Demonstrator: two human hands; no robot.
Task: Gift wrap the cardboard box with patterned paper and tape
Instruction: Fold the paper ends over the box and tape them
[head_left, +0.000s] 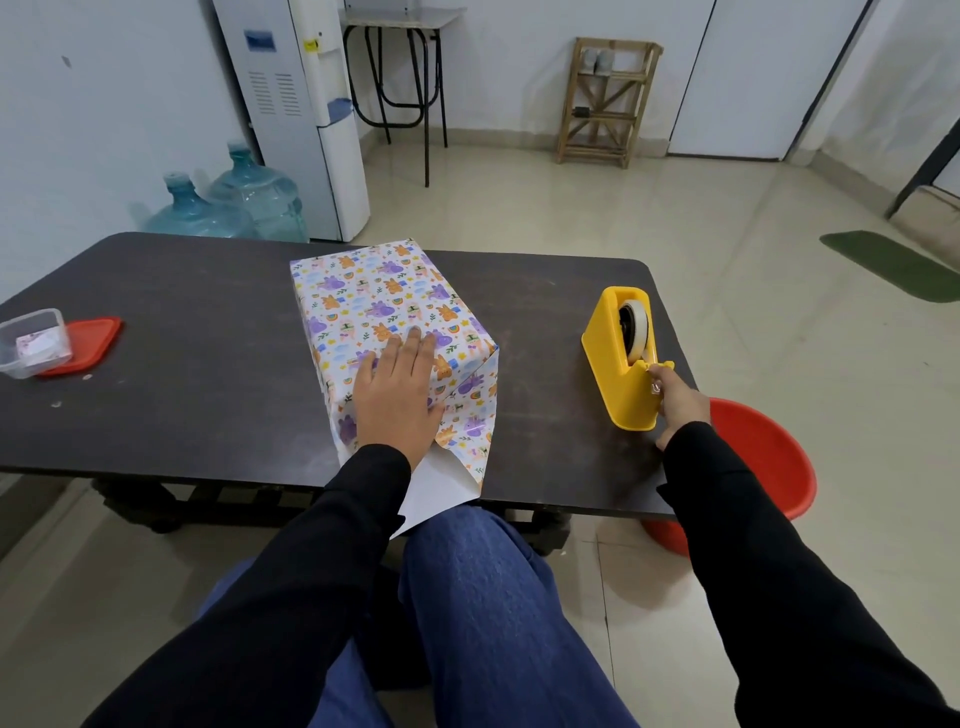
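The one paper-covered cardboard box (384, 296) lies mid-table (208, 364), long axis running near to far, the left hand (397, 395) pressing flat with straight fingers on its near end, while well to its right the right hand (678, 400) pinches the free end of the tape (638, 326) in the single yellow tape dispenser (613, 374).

Both arms are covered by long, plain black fabric sleeves, matte and softly creased. The left sleeve (291, 571) and the right sleeve (753, 571) each end at the wrist, leaving the left hand (397, 395) and the right hand (680, 402) bare. The legs wear blue denim-like trousers (483, 613) with a faint woven texture and loose folds.
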